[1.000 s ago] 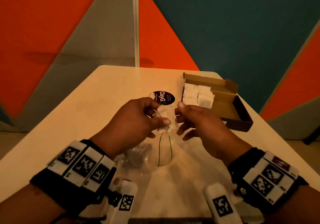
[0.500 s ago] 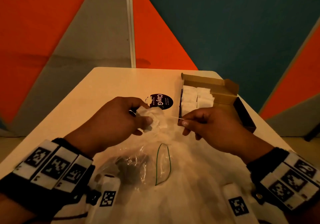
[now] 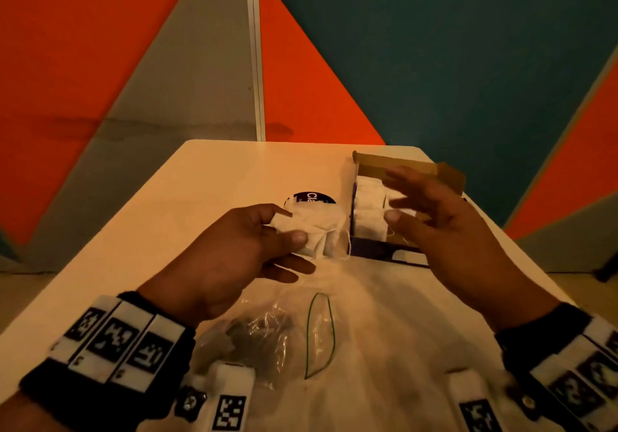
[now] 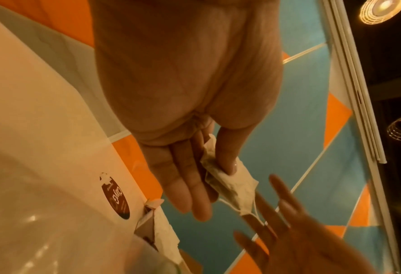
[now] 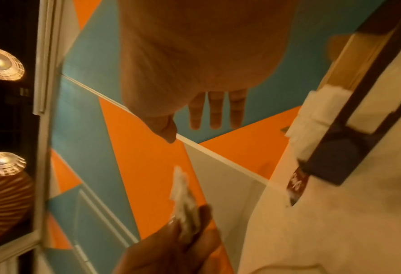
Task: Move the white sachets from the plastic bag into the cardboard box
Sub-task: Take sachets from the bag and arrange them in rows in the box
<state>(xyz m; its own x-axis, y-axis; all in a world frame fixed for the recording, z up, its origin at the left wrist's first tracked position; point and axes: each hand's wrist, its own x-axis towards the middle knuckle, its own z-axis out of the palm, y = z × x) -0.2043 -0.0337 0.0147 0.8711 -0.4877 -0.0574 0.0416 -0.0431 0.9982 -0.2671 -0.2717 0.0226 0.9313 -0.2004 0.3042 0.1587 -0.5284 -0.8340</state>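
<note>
Above the plastic bag (image 3: 267,328), crumpled white sachets (image 3: 311,234) pinched by left hand (image 3: 234,251), right hand (image 3: 444,217) spread empty.

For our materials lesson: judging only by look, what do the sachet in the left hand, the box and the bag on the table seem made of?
Sachet: thin matte white paper or fibre mesh, creased, with a string loop.
Box: brown cardboard, dull inside, dark outside walls.
Bag: clear glossy plastic film, crinkled with bright glints.

Crinkled matt paper sachets (image 3: 312,236), glossy clear plastic bag (image 3: 267,328), matt brown cardboard box (image 3: 411,166), smooth table (image 3: 174,217).
</note>
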